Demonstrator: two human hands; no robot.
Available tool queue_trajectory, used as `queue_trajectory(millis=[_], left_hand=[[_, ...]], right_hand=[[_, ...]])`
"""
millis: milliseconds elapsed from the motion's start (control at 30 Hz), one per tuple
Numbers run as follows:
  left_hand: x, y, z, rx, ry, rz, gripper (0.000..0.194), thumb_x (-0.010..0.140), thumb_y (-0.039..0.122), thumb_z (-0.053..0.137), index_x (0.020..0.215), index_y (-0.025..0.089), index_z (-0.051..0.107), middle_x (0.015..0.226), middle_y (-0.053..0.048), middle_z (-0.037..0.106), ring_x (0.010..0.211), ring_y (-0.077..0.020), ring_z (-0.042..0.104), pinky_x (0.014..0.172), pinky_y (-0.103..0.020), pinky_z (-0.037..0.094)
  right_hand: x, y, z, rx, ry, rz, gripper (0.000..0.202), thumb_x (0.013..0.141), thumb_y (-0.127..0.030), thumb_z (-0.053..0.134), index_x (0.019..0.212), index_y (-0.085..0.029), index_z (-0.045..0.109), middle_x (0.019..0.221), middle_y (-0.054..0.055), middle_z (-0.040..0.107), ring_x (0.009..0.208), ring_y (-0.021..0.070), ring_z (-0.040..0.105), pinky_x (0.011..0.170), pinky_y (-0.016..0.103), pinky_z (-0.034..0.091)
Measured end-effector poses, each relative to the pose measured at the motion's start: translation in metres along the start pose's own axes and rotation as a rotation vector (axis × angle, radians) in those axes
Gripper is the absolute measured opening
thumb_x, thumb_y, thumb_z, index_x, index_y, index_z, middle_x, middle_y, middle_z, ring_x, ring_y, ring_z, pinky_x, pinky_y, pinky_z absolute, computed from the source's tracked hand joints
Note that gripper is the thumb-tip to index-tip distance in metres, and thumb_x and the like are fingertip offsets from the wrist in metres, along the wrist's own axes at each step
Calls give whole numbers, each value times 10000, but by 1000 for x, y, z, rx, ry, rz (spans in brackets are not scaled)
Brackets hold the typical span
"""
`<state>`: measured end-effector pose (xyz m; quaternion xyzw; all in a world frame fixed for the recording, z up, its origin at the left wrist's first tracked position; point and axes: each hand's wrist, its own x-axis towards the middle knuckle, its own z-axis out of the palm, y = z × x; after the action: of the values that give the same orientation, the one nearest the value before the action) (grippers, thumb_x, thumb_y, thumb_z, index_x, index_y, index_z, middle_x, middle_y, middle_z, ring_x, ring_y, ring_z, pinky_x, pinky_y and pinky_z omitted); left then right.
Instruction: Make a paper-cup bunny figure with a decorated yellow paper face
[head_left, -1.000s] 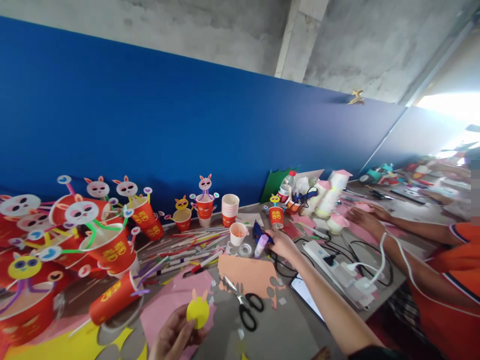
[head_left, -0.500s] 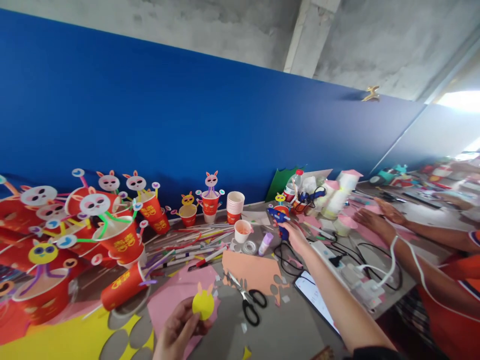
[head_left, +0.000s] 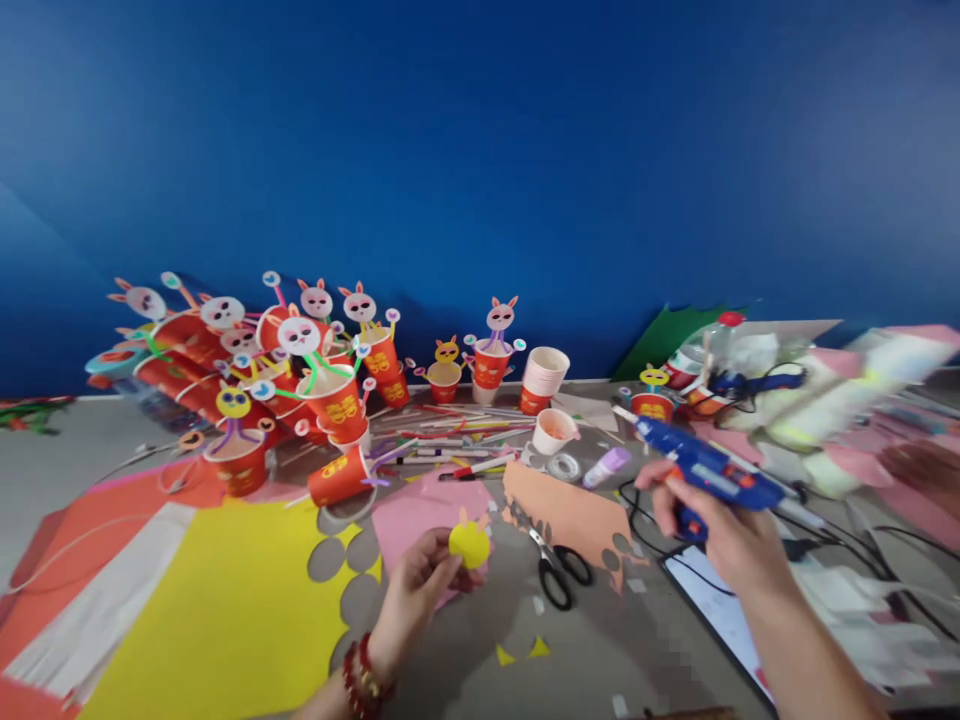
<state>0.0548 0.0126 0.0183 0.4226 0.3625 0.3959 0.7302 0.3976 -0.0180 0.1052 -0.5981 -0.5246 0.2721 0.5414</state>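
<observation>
Between its thumb and fingers, my left hand [head_left: 427, 578] pinches a yellow paper disc [head_left: 469, 545] with small pink ears. My right hand [head_left: 712, 530] is wrapped round the handle of a blue hot glue gun [head_left: 697, 462], whose nozzle points left. Black-handled scissors [head_left: 559, 570] lie on the table beside an orange cut-out sheet [head_left: 570, 510]. Behind them are a glue stick [head_left: 607, 467] with a purple cap and a roll of clear tape [head_left: 564, 467]. A small paper cup [head_left: 555, 430] with pinkish bits stands close by.
Red paper cups [head_left: 330, 405] with paper animal heads crowd the left. A yellow sheet [head_left: 225, 590] with round holes lies in front. Loose sticks and pens are strewn mid-table. A phone [head_left: 716, 615], cables and a power strip [head_left: 862, 610] sit at right. A blue wall [head_left: 450, 150] stands behind.
The glue gun is raised off the table in my right hand and is nearer to me. My left hand still holds the yellow disc. The view has swung leftward and down.
</observation>
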Motion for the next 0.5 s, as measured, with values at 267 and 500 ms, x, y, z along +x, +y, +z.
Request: queue_trajectory(millis=[267,500], left_hand=[[-3,3,0,20,-4,13,373,843,471,726,1004,141,657,866,-99,780,771,-200,746,713,-292,585],[-6,6,2,43,11,36,388,846,485,716,1014,142,648,874,-106,779,787,-218,753,713,-300,584]], right_hand=[[-61,-15,90,-215,-470,-52,232,932,-397,563,822,-203,624,680,42,683,547,166,612,513,244,499],[-59,-19,104,-332,-532,-143,260,942,-384,496,752,-212,543,627,20,630,539,159,587,520,239,437]])
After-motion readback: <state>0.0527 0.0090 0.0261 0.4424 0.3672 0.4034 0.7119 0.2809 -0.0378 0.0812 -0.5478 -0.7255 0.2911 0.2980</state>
